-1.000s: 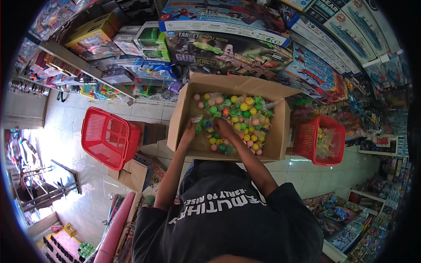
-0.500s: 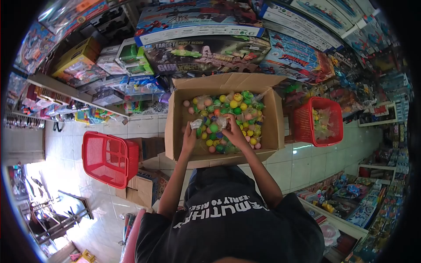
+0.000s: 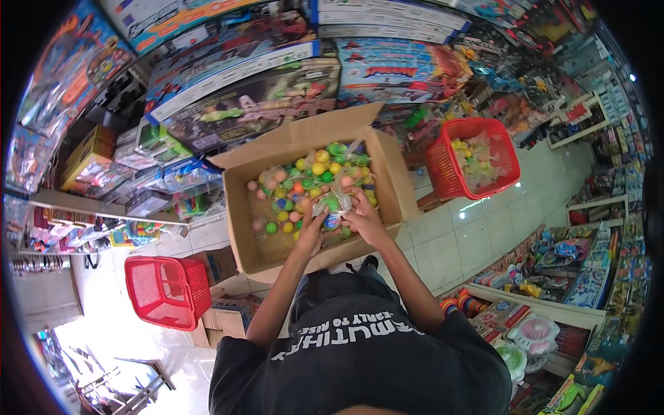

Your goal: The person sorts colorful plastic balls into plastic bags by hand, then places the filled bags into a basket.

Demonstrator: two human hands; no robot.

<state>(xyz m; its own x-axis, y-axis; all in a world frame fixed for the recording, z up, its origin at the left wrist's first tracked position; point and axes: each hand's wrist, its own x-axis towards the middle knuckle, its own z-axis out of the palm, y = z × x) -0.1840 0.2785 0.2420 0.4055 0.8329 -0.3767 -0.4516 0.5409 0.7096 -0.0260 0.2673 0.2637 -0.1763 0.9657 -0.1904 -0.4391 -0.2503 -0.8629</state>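
An open cardboard box (image 3: 249,228) stands in front of me, with many small colourful balls (image 3: 280,181) in clear bags inside it. Over the box's near right part, my left hand (image 3: 312,232) pinches one side of a clear plastic bag (image 3: 333,204) of balls. My right hand (image 3: 363,214) grips the bag's other side. Green and blue balls show through the plastic between my hands. The fingertips are partly hidden by the crinkled plastic.
To the right stands a red basket (image 3: 438,169) holding bagged balls. Another red basket (image 3: 200,283) is at the left, beside cardboard (image 3: 225,321). Boxed toys (image 3: 394,69) are stacked beyond the box, and shelves of toys (image 3: 532,304) line the right side.
The view has turned, shifting the box left and tilting it. My hands have come closer together, and a bag of balls now hangs between them.
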